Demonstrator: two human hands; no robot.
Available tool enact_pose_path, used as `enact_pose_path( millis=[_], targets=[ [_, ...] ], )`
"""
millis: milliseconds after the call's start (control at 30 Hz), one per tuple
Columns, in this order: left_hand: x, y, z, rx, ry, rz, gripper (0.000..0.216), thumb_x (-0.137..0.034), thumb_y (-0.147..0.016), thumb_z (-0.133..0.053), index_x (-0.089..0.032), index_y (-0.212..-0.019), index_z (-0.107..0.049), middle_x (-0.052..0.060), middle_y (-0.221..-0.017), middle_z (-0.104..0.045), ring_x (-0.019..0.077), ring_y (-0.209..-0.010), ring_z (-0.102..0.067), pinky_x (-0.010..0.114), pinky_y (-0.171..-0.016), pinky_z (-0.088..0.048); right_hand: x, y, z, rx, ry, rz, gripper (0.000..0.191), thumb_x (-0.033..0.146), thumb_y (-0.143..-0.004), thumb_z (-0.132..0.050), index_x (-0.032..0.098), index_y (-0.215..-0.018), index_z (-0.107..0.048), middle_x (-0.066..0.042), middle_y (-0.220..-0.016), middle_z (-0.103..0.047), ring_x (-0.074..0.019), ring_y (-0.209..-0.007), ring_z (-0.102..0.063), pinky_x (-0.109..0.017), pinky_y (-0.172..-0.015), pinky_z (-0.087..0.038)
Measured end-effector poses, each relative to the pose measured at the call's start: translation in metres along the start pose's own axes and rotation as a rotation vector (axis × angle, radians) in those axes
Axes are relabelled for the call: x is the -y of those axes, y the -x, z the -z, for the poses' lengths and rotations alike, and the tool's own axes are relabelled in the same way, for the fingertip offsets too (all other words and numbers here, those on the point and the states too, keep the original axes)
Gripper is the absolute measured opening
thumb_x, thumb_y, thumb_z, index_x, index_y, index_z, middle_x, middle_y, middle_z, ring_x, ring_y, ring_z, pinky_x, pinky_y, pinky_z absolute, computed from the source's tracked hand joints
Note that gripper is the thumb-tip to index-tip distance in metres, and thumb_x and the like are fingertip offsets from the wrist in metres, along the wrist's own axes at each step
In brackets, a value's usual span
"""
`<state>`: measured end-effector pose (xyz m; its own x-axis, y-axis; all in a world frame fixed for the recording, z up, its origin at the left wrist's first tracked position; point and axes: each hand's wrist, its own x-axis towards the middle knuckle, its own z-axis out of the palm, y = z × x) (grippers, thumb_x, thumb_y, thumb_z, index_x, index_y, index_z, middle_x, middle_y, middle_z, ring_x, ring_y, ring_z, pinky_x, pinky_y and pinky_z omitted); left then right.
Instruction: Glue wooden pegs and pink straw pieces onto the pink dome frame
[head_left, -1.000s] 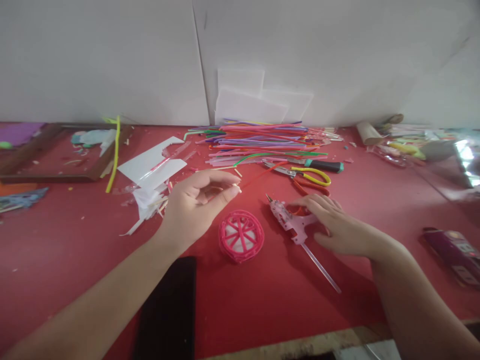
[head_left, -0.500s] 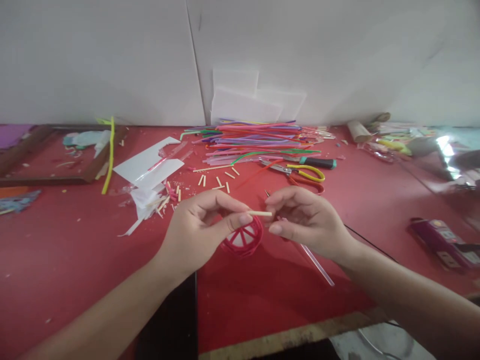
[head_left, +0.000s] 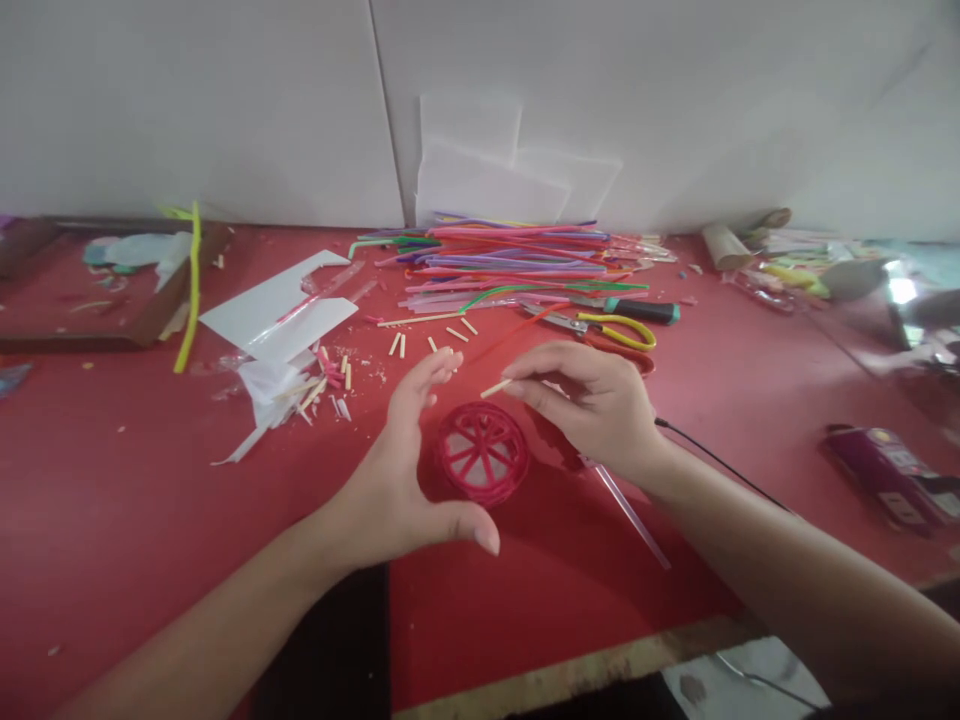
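Note:
A round pink straw-built wheel (head_left: 482, 451) lies on the red table (head_left: 150, 500) in front of me. My left hand (head_left: 409, 470) is open, its fingers and thumb spread around the wheel's left side without gripping it. My right hand (head_left: 592, 395) sits just right of the wheel and pinches a short pale stick (head_left: 496, 387) between thumb and fingertips, the stick's free end pointing left above the wheel. Part of a glue stick (head_left: 630, 515) pokes out from under my right wrist.
A pile of coloured straws (head_left: 510, 265) lies at the back, with yellow-handled pliers (head_left: 607, 328) beside it. Short cut sticks (head_left: 431, 340) and white paper scraps (head_left: 277, 330) lie left of centre. A wooden tray (head_left: 112, 320) is far left, a purple box (head_left: 892, 475) right.
My left hand passed the short stick to my right hand, then opened and dropped beside the wheel. My right hand left the glue gun and now pinches the stick.

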<state>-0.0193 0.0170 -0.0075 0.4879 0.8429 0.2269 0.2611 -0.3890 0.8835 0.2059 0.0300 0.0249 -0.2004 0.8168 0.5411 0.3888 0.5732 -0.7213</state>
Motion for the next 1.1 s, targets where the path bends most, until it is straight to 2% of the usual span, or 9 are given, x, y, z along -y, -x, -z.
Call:
enact_pose_path(
  millis=[100,167,233,333,433,700,767,867,1100],
  targets=[
    [0.008,0.007,-0.001,0.142,-0.114,-0.021,0.131,-0.060,-0.065,-0.086,-0.043,-0.156,0.007,0.014,-0.170,-0.005,0.0429,-0.155,-0.016,0.064,-0.119,-0.033,-0.004,0.007,0.003,-0.023,0.064,0.030,0.012,0.014,-0.090,-0.066,0.022,-0.092,-0.074,-0.001,-0.088,-0.078,-0.0142,-0.079,-0.073,-0.028,-0.075,-0.060],
    [0.009,0.009,-0.001,0.200,-0.158,-0.029,0.124,-0.048,-0.077,-0.082,-0.045,-0.154,0.016,0.014,-0.170,-0.004,0.0417,-0.155,-0.020,0.063,-0.116,-0.040,-0.006,0.010,0.003,-0.021,0.101,0.076,0.014,0.014,-0.091,-0.064,0.024,-0.093,-0.074,0.000,-0.089,-0.078,-0.0149,-0.081,-0.073,-0.030,-0.076,-0.061],
    [0.009,0.009,0.000,0.230,-0.136,-0.015,0.114,-0.037,-0.085,-0.073,-0.046,-0.153,0.018,0.014,-0.168,-0.014,0.0388,-0.152,-0.031,0.061,-0.115,-0.043,-0.008,0.012,0.001,-0.020,0.103,0.096,0.015,0.015,-0.090,-0.065,0.024,-0.098,-0.073,0.000,-0.090,-0.078,-0.0150,-0.081,-0.074,-0.030,-0.077,-0.061],
    [0.009,0.008,-0.001,0.193,-0.043,0.013,0.107,-0.029,-0.088,-0.069,-0.046,-0.153,0.014,0.014,-0.160,-0.035,0.0357,-0.141,-0.049,0.058,-0.111,-0.049,-0.012,0.015,-0.001,-0.044,0.082,0.074,0.014,0.017,-0.089,-0.068,0.023,-0.101,-0.070,0.000,-0.088,-0.078,-0.0150,-0.079,-0.074,-0.029,-0.074,-0.062],
    [0.008,0.008,-0.003,0.145,0.007,0.017,0.105,-0.030,-0.085,-0.074,-0.044,-0.154,0.004,0.013,-0.150,-0.047,0.0351,-0.134,-0.056,0.056,-0.109,-0.051,-0.013,0.015,0.001,-0.032,0.115,0.120,0.009,0.016,-0.089,-0.067,0.023,-0.093,-0.069,-0.001,-0.085,-0.077,-0.0157,-0.079,-0.074,-0.030,-0.074,-0.062],
    [0.009,0.007,-0.007,0.096,-0.011,0.062,0.103,-0.040,-0.077,-0.083,-0.044,-0.151,-0.012,0.010,-0.146,-0.048,0.0329,-0.124,-0.062,0.050,-0.103,-0.056,-0.010,0.011,0.001,0.017,0.125,0.232,0.013,0.010,-0.088,-0.067,0.021,-0.092,-0.069,-0.003,-0.083,-0.076,-0.0163,-0.078,-0.073,-0.030,-0.074,-0.060],
    [0.008,0.006,-0.006,0.098,-0.100,0.072,0.095,-0.044,-0.075,-0.084,-0.039,-0.149,-0.024,0.010,-0.147,-0.049,0.0352,-0.129,-0.058,0.052,-0.106,-0.053,-0.010,0.011,-0.002,0.023,0.107,0.251,0.013,0.008,-0.087,-0.067,0.020,-0.092,-0.069,-0.004,-0.083,-0.076,-0.0169,-0.078,-0.073,-0.031,-0.074,-0.061],
    [0.006,0.002,-0.005,0.126,-0.194,0.074,0.080,-0.044,-0.075,-0.084,-0.032,-0.140,-0.040,0.009,-0.141,-0.056,0.0330,-0.128,-0.058,0.049,-0.109,-0.051,-0.009,0.012,-0.005,0.008,0.099,0.282,0.014,0.007,-0.087,-0.067,0.020,-0.093,-0.069,-0.005,-0.083,-0.076,-0.0175,-0.078,-0.073,-0.032,-0.074,-0.061],
    [0.001,0.002,-0.005,0.134,-0.232,0.109,0.080,-0.042,-0.076,-0.083,-0.029,-0.141,-0.039,0.009,-0.142,-0.058,0.0308,-0.128,-0.059,0.047,-0.109,-0.050,-0.009,0.011,-0.006,0.003,0.141,0.296,0.014,0.009,-0.088,-0.066,0.021,-0.094,-0.069,-0.003,-0.084,-0.075,-0.0164,-0.078,-0.072,-0.032,-0.073,-0.062]
  ],
)
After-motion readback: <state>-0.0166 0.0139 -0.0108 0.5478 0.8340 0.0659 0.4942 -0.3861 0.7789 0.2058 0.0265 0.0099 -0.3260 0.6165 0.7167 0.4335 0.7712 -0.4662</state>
